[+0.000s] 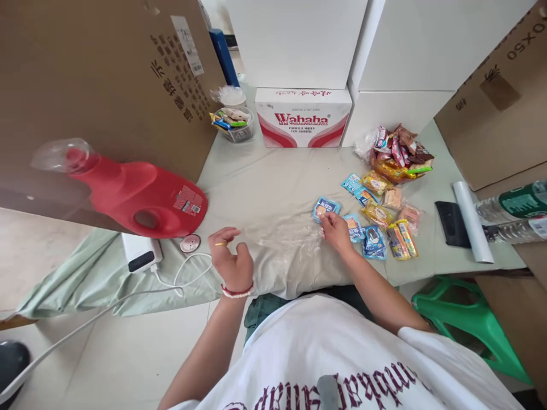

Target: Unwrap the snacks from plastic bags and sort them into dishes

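Observation:
My right hand (336, 230) pinches the lower edge of a small blue snack packet (326, 207). A clear plastic bag (288, 236) lies flat and wrinkled, stretching from beside my left hand to just under my right fingers. My left hand (233, 259), with a ring and a beaded bracelet, is curled at the bag's left end. Whether it grips the bag's edge is hidden. Close to my right hand are another blue packet (354, 228), a dark blue packet (374, 242), yellow-wrapped snacks (376, 214) and two long yellow packets (402, 239).
A clear container (239, 132) of snacks stands at the back left, a heaped snack bowl (397, 169) at the back right. The Wahaha box (303, 119) closes off the back. A red jug (145, 196) and white power bank (141, 252) are left; a phone (453, 224) and bottles (519, 200) right.

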The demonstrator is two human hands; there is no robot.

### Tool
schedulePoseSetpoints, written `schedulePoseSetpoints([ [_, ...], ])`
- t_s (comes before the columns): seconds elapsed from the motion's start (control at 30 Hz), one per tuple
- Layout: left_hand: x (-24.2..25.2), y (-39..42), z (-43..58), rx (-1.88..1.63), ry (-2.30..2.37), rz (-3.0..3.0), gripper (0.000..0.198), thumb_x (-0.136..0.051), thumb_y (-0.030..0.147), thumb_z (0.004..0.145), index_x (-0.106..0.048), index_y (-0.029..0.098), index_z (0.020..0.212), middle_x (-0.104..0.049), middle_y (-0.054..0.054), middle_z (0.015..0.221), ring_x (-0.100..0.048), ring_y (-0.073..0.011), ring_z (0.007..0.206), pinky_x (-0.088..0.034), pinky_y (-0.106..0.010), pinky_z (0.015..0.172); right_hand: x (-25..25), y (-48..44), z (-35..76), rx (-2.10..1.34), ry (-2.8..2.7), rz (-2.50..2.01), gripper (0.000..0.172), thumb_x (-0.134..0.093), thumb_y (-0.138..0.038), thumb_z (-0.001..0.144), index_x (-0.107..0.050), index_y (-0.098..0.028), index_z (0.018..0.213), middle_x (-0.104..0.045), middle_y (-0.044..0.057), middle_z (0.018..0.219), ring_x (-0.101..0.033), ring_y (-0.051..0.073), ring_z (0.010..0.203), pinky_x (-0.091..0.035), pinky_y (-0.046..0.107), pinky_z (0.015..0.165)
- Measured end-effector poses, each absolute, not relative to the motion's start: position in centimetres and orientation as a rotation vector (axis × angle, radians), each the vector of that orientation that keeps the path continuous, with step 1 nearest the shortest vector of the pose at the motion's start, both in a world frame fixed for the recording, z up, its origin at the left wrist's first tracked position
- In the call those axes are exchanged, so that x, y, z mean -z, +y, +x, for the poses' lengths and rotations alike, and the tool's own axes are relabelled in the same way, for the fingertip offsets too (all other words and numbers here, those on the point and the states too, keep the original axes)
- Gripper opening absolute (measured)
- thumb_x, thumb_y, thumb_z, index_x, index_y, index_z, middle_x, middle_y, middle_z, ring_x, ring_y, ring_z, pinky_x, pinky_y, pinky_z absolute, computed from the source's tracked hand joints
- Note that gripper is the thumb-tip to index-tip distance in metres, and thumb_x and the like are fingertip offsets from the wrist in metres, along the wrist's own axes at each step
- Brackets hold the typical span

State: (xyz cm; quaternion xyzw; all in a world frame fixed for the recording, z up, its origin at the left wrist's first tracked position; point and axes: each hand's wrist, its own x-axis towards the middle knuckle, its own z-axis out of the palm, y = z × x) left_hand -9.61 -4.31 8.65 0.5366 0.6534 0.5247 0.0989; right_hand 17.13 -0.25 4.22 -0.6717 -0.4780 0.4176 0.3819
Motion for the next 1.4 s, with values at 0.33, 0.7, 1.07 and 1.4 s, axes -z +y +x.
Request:
schedulePoseSetpoints([
  [0.33,-3.2,-2.8,-7.0,-0.376,1.541,2.354,0.052,-0.059,0.041,0.094,-0.059,0.019,0.141,-0.049,-0.021,0.159,-0.041,-0.0404,0.151,-0.019,-0.073,0.121,-6.2,0.6,17.9,-1.223,-1.021,-1.402,0.046,-0.058,-0.064,0.09,-0.057,-0.026,0.115,-0.071,0.003,0.101,-0.067,0.017,0.083,-0.055,0.031,0.077],
  [0.7,-1.9,-1.9,-9.5,-0.108,1.374,2.507,0.106,-0.061,0.075,0.085,-0.024,0.019,0.167,-0.018,-0.024,0.173,-0.018,-0.0432,0.16,0.01,-0.076,0.12,-5.3,-3.6,19.6,-1.255,-1.46,-1.681,0.058,-0.076,-0.032,0.075,-0.061,-0.021,0.13,-0.061,-0.006,0.076,-0.06,0.017,0.072,-0.046,0.029,0.071],
  [1.07,-4.0,1.6,-12.1,-0.678,1.513,2.314,0.061,-0.06,0.036,0.087,-0.052,0.019,0.145,-0.052,-0.019,0.153,-0.042,-0.0353,0.148,-0.031,-0.06,0.122,-3.8,-8.9,22.8,-1.23,-1.06,-1.658,0.041,-0.076,-0.047,0.069,-0.064,-0.024,0.1,-0.054,-0.006,0.071,-0.05,0.015,0.061,-0.04,0.029,0.061],
  [1.4,-3.6,-5.9,-4.6,-0.347,1.726,2.42,0.061,-0.045,0.047,0.103,-0.043,0.021,0.158,-0.038,-0.02,0.167,-0.028,-0.0403,0.157,-0.001,-0.076,0.122,-2.9,-7.0,18.3,-1.223,-1.1,-1.622,0.049,-0.066,-0.048,0.079,-0.058,-0.023,0.12,-0.066,-0.002,0.078,-0.057,0.017,0.063,-0.046,0.031,0.066],
])
